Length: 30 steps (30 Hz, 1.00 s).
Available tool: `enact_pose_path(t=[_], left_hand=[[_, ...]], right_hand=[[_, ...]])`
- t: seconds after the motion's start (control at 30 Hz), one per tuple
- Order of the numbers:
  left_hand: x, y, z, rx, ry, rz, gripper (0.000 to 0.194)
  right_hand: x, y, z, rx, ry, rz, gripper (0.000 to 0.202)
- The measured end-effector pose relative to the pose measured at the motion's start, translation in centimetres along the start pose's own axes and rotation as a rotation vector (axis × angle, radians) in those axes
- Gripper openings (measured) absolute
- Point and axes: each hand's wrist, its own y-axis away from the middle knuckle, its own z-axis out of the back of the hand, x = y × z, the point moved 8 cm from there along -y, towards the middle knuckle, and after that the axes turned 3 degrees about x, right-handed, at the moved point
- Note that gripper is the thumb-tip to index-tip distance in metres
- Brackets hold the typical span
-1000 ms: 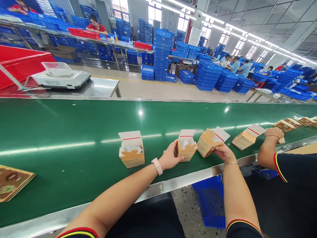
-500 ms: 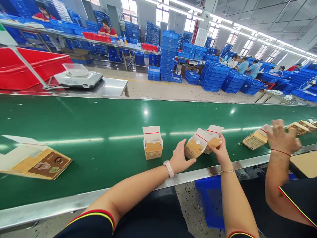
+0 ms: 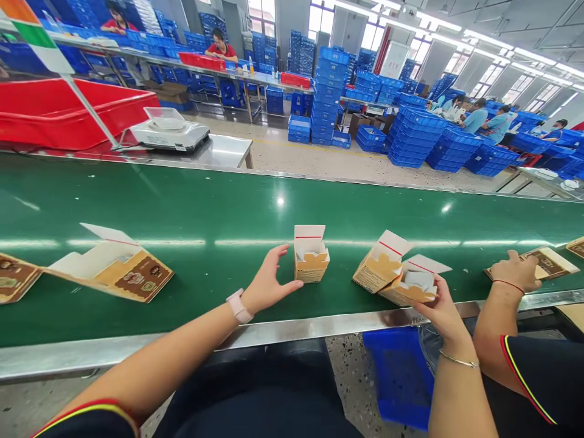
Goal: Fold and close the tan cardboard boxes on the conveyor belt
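My left hand (image 3: 269, 283) is open, thumb and fingers spread at the left side of an upright small carton (image 3: 311, 267) whose white flap stands up. Whether the thumb touches that carton I cannot tell. My right hand (image 3: 442, 310) grips the right edge of a tilted carton (image 3: 408, 289), flap raised, with something whitish inside. Against it on the left leans another open carton (image 3: 376, 267). All of them rest on the green conveyor belt (image 3: 237, 213).
Open brown cartons (image 3: 143, 277) lie on the belt to the left. At right a co-worker's hand (image 3: 515, 272) is on another carton (image 3: 552, 263). A white scale (image 3: 168, 134) and a red bin (image 3: 82, 115) stand beyond the belt. A blue crate (image 3: 399, 377) sits below its near edge.
My left hand has let go of one carton and moved left to the upright one. My right hand has drawn its carton nearer and tilted it. The co-worker's hand has come down onto a carton.
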Motion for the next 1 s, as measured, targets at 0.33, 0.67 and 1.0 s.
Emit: enact_pose_path(t=[0.33, 0.67, 1.0], left_hand=[[-1.0, -4.1, -7.4, 0.037, 0.025, -0.048, 0.090], [1.8, -2.8, -1.8, -0.209, -0.094, 0.048, 0.070], [-0.2, 6.5, 4.8, -0.510, -0.258, -0.077, 0.055]], right_hand=[[2.1, -7.3, -9.8, 0.231, -0.117, 0.007, 0.087], [2.2, -9.4, -15.3, 0.347, -0.168, 0.033, 0.087], [1.9, -11.3, -18.8, 0.480, -0.103, 0.079, 0.089]])
